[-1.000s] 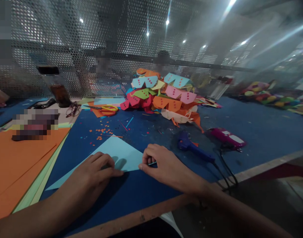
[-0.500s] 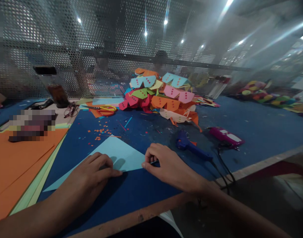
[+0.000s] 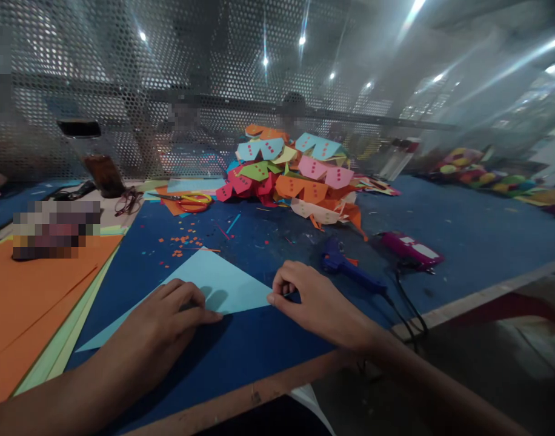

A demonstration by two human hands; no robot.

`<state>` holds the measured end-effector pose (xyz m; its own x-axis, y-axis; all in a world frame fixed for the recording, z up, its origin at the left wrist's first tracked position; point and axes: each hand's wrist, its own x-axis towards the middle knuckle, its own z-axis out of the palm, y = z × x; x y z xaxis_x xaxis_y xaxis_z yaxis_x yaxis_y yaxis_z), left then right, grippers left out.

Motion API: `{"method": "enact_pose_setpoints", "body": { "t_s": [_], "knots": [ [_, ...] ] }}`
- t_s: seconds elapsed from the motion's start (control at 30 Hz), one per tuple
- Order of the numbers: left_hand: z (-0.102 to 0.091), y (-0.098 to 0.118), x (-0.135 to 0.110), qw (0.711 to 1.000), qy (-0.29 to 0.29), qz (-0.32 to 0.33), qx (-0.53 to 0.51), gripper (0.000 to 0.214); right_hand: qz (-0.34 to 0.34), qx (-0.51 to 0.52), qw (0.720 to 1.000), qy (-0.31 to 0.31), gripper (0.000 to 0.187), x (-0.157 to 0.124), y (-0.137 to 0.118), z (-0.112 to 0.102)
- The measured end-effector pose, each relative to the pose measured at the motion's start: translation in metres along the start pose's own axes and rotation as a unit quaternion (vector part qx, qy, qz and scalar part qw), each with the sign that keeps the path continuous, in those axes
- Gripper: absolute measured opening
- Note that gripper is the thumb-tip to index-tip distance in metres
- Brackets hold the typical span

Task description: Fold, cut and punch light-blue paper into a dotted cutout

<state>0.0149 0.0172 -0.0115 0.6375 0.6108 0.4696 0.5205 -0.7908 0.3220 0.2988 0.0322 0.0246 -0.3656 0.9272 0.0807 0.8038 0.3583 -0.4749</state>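
A light blue sheet of paper (image 3: 232, 281), folded into a triangle, lies on the blue tabletop with its long edge toward me. My left hand (image 3: 168, 318) rests on the middle of it, fingers bent and thumb along the long edge, pressing it down. At the paper's right corner is my right hand (image 3: 309, 300), its fingers curled and thumb and forefinger pinched at the tip. Part of the left side of the paper is hidden under my left hand and forearm.
Orange sheets (image 3: 41, 297) lie stacked at left. Scissors (image 3: 189, 200), a pile of paper masks (image 3: 300, 181) and a lidded jar (image 3: 102, 172) stand farther back. A blue glue gun (image 3: 350, 266) and a purple corded device (image 3: 409, 249) lie at right. Orange paper scraps (image 3: 183, 242) dot the table.
My right hand has slid slightly to the right, out to the paper's corner. My left hand stays in place on the paper.
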Motion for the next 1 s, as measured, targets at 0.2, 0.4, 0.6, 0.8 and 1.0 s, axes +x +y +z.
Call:
{"method": "enact_pose_setpoints", "body": {
  "t_s": [0.2, 0.4, 0.6, 0.8, 1.0],
  "knots": [
    [0.001, -0.001, -0.001, 1.000, -0.008, -0.011, -0.002, 0.038, -0.004, -0.002, 1.000, 0.011, 0.011, -0.004, 0.009, -0.001],
    [0.001, -0.003, -0.002, 1.000, -0.003, -0.005, 0.006, 0.039, 0.004, 0.016, 1.000, 0.010, 0.007, -0.008, 0.011, -0.003],
    [-0.001, -0.001, 0.000, 1.000, -0.006, -0.001, 0.008, 0.039, 0.009, 0.056, 0.998, -0.001, 0.008, -0.009, 0.015, -0.004],
    [-0.001, 0.000, -0.002, 1.000, -0.001, -0.011, 0.002, 0.039, 0.011, 0.092, 0.996, 0.016, 0.016, -0.013, 0.016, -0.007],
    [-0.002, 0.000, 0.002, 1.000, 0.000, 0.001, 0.003, 0.038, -0.099, 0.075, 0.988, 0.092, 0.011, -0.012, -0.020, -0.008]
  ]
}}
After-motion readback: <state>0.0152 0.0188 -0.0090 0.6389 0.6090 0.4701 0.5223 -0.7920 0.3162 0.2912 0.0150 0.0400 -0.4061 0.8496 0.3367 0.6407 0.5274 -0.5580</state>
